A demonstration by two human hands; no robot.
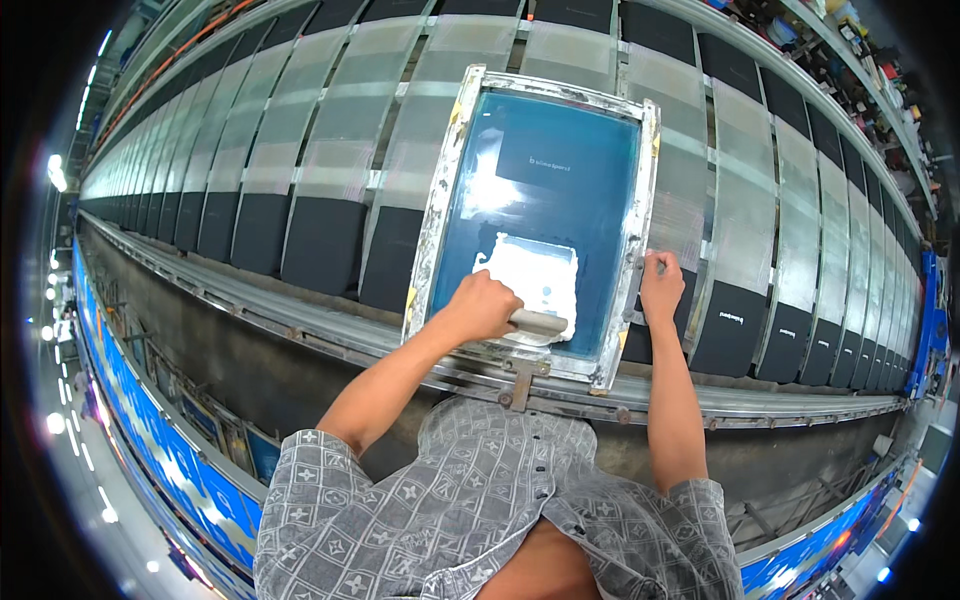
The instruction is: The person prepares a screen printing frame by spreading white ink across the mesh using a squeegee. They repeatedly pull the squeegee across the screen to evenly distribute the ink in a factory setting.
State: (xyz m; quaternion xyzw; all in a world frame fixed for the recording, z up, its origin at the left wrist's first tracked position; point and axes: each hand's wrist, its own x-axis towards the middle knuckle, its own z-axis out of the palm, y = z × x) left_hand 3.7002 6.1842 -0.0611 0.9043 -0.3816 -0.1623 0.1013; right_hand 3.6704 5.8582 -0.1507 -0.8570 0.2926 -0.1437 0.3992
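A blue mesh printing screen (540, 170) in a smeared metal frame (635, 180) lies over the long row of pallets, with white ink (525, 265) pooled in its lower half. My left hand (480, 300) grips a short squeegee (540, 320) in that ink. My right hand (660, 285) is closed at the frame's right side, fingers curled against its edge; what they hold, if anything, is hidden. A metal bracket (523, 375) sticks out from the frame's near edge over the rail.
Pallets with grey surfaces and black fabric pieces (320, 240) stretch to both sides, some on the right printed in white. A metal rail (740, 405) runs along the near side. Blue machine parts (928, 320) stand at the far right; cluttered shelves (870, 70) are at the upper right.
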